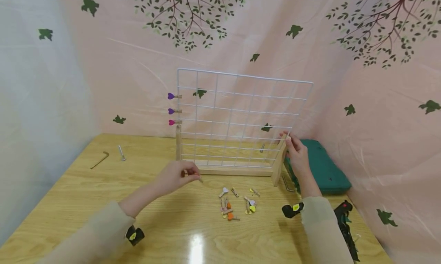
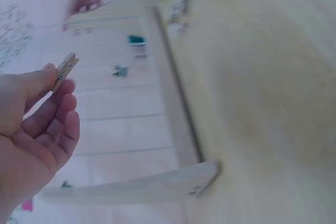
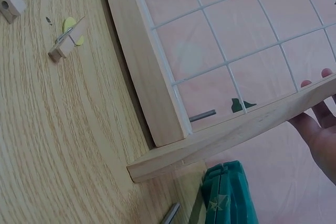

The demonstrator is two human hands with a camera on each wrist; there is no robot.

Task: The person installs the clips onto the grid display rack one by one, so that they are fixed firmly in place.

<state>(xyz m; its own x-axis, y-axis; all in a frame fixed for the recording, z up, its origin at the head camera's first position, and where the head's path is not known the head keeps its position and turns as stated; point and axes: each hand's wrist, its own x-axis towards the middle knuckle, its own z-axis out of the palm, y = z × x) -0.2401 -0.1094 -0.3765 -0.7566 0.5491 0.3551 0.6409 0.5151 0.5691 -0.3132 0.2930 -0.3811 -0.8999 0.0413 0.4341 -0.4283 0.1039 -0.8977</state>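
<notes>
Between thumb and forefinger, my left hand (image 1: 175, 176) pinches a small wooden clothespin (image 2: 65, 70), low in front of the grid's left part. A white wire grid (image 1: 237, 75) stands in a wooden frame (image 1: 237, 171). My right hand (image 1: 299, 157) holds the frame's right upright (image 3: 231, 132), with fingertips showing past its edge in the right wrist view. Clipped along the grid's left side are two clothespins with purple hearts (image 1: 170, 96) and one with a pink heart (image 1: 171, 122). Several heart clothespins (image 1: 230, 216) lie loose on the table before the frame.
A green case (image 1: 320, 168) lies behind my right forearm, with a hex key (image 1: 288, 185) beside it. Another hex key (image 1: 100, 160) and a bolt (image 1: 121, 153) lie at the left. A black tool (image 1: 346, 229) sits at the table's right edge (image 1: 375, 241).
</notes>
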